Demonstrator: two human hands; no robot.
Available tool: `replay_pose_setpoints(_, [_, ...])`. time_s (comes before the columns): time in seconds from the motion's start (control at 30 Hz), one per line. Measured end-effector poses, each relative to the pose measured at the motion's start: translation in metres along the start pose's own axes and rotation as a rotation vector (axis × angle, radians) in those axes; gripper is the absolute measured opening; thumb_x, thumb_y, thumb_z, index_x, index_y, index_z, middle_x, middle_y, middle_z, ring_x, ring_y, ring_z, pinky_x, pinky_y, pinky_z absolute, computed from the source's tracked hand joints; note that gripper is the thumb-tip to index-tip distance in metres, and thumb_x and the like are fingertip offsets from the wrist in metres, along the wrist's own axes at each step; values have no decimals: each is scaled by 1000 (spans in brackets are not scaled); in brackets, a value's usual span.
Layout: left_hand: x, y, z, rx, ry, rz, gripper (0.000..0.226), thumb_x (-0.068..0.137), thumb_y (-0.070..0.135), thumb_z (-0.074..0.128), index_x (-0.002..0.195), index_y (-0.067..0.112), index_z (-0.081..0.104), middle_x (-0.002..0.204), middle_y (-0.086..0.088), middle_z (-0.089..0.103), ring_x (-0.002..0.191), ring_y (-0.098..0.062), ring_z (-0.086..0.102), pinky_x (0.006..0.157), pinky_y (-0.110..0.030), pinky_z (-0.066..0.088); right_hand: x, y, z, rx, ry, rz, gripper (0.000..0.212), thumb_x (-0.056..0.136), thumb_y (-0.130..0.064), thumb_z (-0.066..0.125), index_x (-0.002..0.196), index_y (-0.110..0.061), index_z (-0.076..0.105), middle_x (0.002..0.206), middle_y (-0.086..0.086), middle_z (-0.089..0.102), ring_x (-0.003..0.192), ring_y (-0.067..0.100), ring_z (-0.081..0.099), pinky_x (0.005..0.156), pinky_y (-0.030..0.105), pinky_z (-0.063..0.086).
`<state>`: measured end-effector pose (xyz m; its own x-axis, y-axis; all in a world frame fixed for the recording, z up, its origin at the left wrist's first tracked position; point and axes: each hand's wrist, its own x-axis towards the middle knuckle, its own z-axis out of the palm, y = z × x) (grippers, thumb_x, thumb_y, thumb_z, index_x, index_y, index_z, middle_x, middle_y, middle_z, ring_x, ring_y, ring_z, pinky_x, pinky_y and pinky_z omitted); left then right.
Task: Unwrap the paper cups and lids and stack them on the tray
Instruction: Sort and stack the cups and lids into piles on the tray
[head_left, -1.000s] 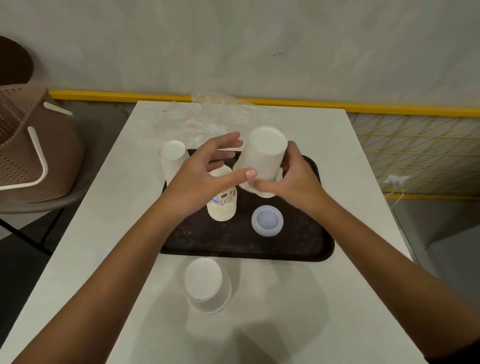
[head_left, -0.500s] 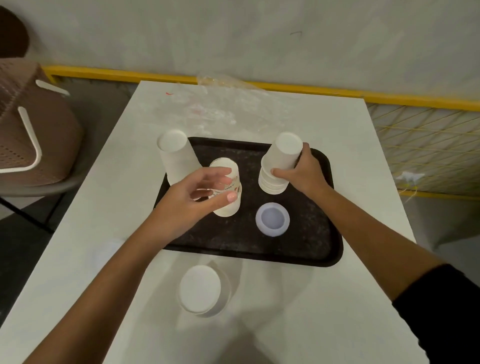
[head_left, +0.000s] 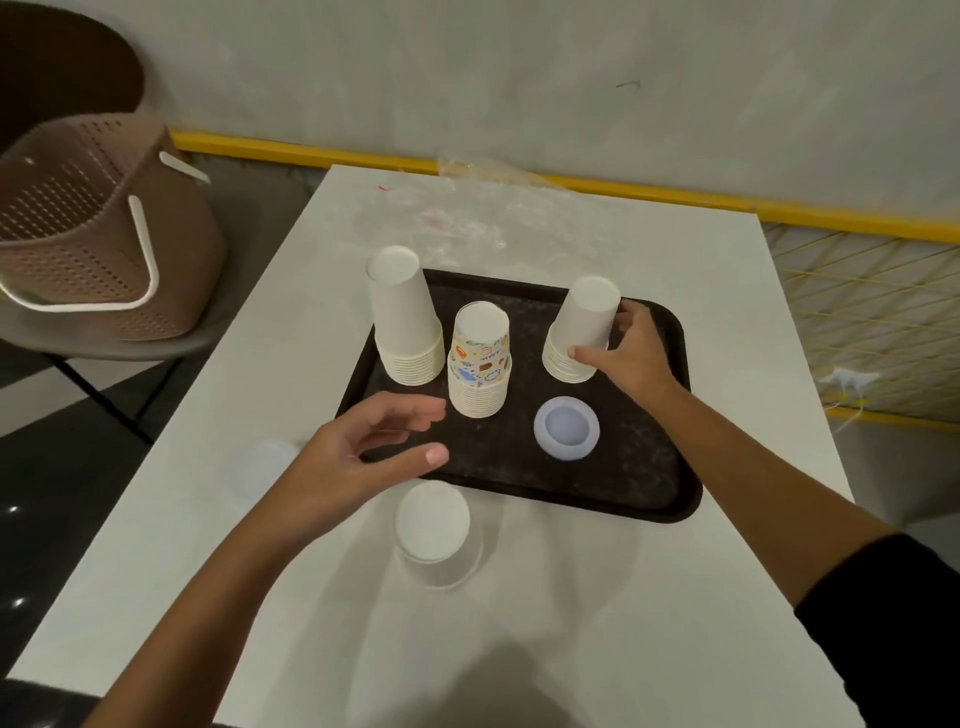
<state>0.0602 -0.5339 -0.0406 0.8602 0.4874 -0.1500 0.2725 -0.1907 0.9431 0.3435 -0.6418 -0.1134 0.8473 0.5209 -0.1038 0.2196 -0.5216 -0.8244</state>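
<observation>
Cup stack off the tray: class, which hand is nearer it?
Left. The left hand hovers just behind the cup stack at the tray's front edge; the right hand grips another stack on the tray's far side.

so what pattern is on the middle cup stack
Colourful doodles on white paper cup stack, head view.

The rectangular plastic tray (head_left: 644, 467) is dark brown, almost black, with pale speckles, on a white table (head_left: 571, 597). The left stack of paper cups (head_left: 402, 317) and the right stack of paper cups (head_left: 582, 327) are plain white, the middle stack of paper cups (head_left: 480, 364) carries blue, orange and yellow doodles on white, and the round plastic lid (head_left: 566, 427) is translucent bluish white. The perforated plastic basket (head_left: 88, 249) is pinkish brown with cream handles, and the wall strip (head_left: 675, 196) is bright yellow.
</observation>
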Motion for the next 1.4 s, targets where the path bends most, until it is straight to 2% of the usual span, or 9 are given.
replay_pose_setpoints(0.13, [-19, -12, 1, 95, -89, 16, 73, 47, 66, 75, 114, 53, 50, 120, 28, 55, 116, 3, 50, 98, -16, 38, -29, 3, -7, 24, 104, -83, 87, 72, -17, 78, 142, -10, 26, 148, 8, 33, 135, 21, 35, 108, 29, 30])
replay_pose_setpoints(0.3, [-36, -34, 12, 201, -177, -65, 101, 38, 72, 76, 126, 55, 29, 129, 37, 38, 120, 14, 36, 91, 1, 30, -67, 5, -11, 35, 35, -161, 79, 72, -19, 78, 138, -13, 34, 142, 4, 40, 125, 10, 41, 97, 19, 32])
replay_pose_setpoints(0.53, [-37, -42, 29, 211, -42, -22, 69, 59, 30, 85, 115, 44, 47, 113, 32, 51, 107, 15, 43, 79, 1, 36, -109, -1, -3, 40, -102, -176, 59, 79, -19, 72, 131, -14, 44, 133, 1, 50, 120, 13, 47, 95, 20, 38])
replay_pose_setpoints(0.83, [-35, 3, 11, 97, -5, 20, 73, 39, 60, 77, 106, 51, 50, 103, 35, 58, 100, 11, 55, 75, -5, 45, -151, -45, -6, 45, -680, -218, 69, 76, -15, 74, 135, -22, 38, 134, -9, 46, 125, 1, 41, 109, 18, 28])
replay_pose_setpoints(0.93, [-29, 21, 8, 67, -2, 70, 68, 51, 53, 83, 107, 52, 46, 101, 36, 58, 99, 11, 55, 71, -5, 47, -156, -62, -6, 57, -741, -237, 78, 73, -20, 77, 137, -27, 33, 137, -13, 44, 126, -1, 40, 106, 15, 30])
replay_pose_setpoints(1.07, [-13, 40, 6, 77, 9, 115, 69, 49, 53, 84, 107, 48, 48, 104, 25, 59, 99, 2, 57, 70, -13, 50, -155, -84, -6, 81, -654, -284, 81, 68, -25, 81, 135, -29, 35, 128, -14, 52, 119, 3, 49, 99, 21, 43])
replay_pose_setpoints(1.17, [2, 47, 8, 157, 25, 172, 73, 48, 53, 78, 113, 43, 47, 116, 18, 54, 109, -5, 53, 84, -21, 47, -146, -91, -6, 76, -556, -317, 81, 66, -29, 82, 133, -28, 36, 120, -15, 54, 111, 8, 54, 93, 25, 49])
replay_pose_setpoints(1.3, [20, 54, 11, 202, 18, 215, 68, 56, 51, 72, 113, 55, 35, 120, 23, 45, 110, 3, 48, 84, -9, 43, -125, -90, -14, 56, -440, -316, 81, 67, -31, 80, 134, -24, 34, 116, -17, 46, 107, 4, 47, 79, 11, 42])
replay_pose_setpoints(1.4, [31, 47, 9, 182, 32, 198, 70, 59, 49, 70, 121, 48, 38, 121, 16, 49, 110, 0, 50, 87, -11, 43, -99, -82, -26, 11, -288, -284, 81, 68, -31, 80, 134, -21, 34, 117, -13, 45, 107, 4, 44, 85, 18, 40])
